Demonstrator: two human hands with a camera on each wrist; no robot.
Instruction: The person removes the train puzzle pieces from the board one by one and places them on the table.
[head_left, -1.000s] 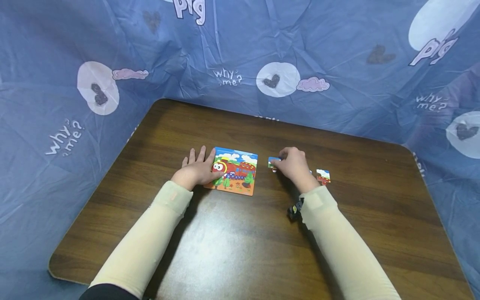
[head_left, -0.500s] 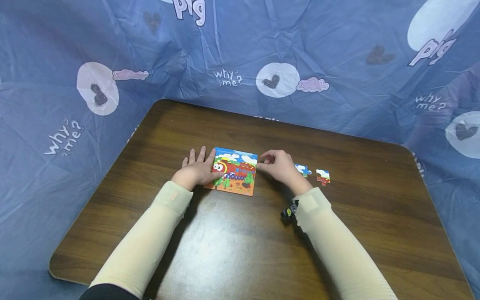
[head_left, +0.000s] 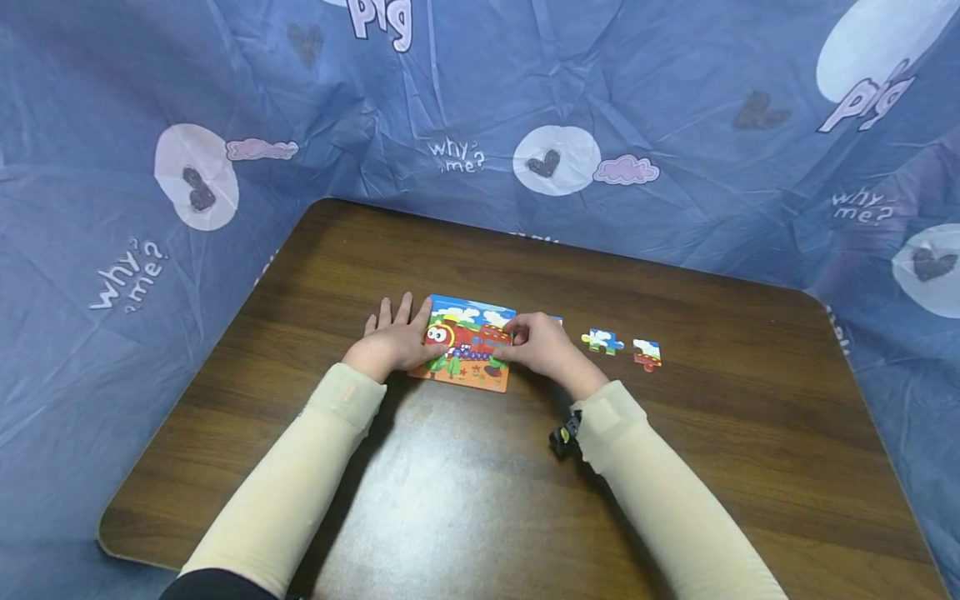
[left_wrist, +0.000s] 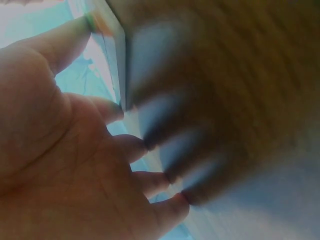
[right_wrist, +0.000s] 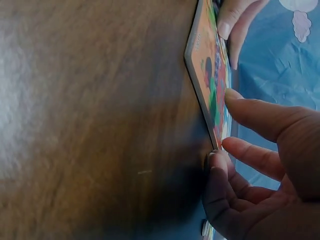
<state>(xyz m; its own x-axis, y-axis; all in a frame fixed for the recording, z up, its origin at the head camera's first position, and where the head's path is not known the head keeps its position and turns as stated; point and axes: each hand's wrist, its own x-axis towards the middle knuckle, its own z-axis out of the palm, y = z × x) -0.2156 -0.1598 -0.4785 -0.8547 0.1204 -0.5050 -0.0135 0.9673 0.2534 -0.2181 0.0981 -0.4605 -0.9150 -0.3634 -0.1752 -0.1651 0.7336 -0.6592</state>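
A square jigsaw puzzle (head_left: pixel 472 367) with a red cartoon train on it lies flat on the table. My left hand (head_left: pixel 390 343) rests at its left side with fingers spread, the thumb over the picture. In the left wrist view, the left palm (left_wrist: pixel 65 145) shows, with the fingertips down on the tabletop. At the right edge my right hand (head_left: pixel 542 343) touches the puzzle. The right wrist view shows the thumb (right_wrist: pixel 250 111) and index finger (right_wrist: pixel 252 156) apart on the picture, and other fingers curled beside the edge. No loose piece shows between them.
To the right lie two loose jigsaw pieces, a blue and green piece (head_left: pixel 602 341) and a red and white piece (head_left: pixel 647 353). Another piece (head_left: pixel 557 320) is mostly hidden behind the right hand. A printed blue cloth (head_left: pixel 465 108) hangs behind the brown table (head_left: pixel 420 500).
My right hand has left a loose piece on the table and moved left to the puzzle's right edge. The blue and green piece is now uncovered. The left hand has stayed in place.
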